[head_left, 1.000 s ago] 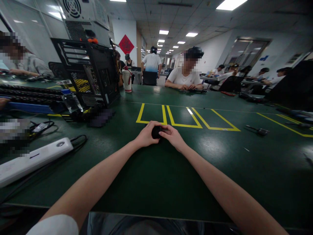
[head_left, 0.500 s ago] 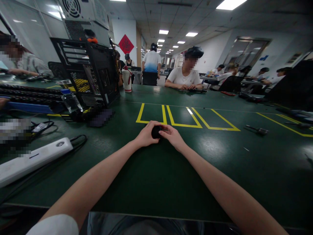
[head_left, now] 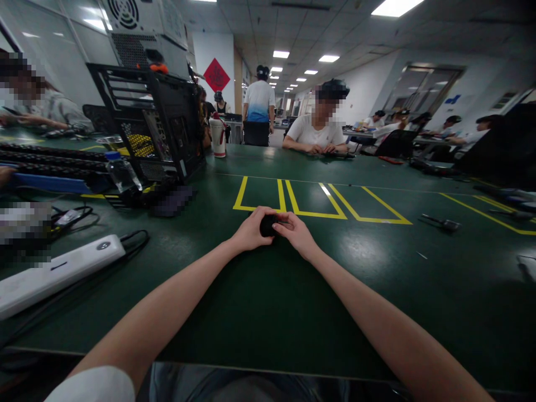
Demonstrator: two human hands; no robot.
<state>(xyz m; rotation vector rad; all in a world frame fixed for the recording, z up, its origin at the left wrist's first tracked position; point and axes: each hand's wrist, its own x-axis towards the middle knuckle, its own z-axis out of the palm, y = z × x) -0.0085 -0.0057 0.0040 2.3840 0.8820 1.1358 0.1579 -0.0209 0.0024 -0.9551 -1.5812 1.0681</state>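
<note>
Resting between two hands at the middle of the view, a small black rounded object (head_left: pixel 267 226) was held close over the green table (head_left: pixel 268 312); whether the surface was touched by it could not be told. It was clasped from nine o'clock by the left hand (head_left: pixel 250 231), the fingers being curved round its far side and the thumb laid along its near side. Its three o'clock edge was pinched by the right hand (head_left: pixel 298 231) between thumb and bent fingertips, the exact contact being partly hidden. Around the object, yellow tape outlines (head_left: pixel 318 215) were laid from twelve to nearly three o'clock, and a dark tool (head_left: pixel 446 224) was seen well apart at three. A white power strip (head_left: pixel 84 261) was placed between eight and nine, a clear bottle (head_left: pixel 123 174) near ten, and a white cup (head_left: pixel 218 138) at eleven. A co-worker (head_left: pixel 318 131) was seated across at one.
</note>
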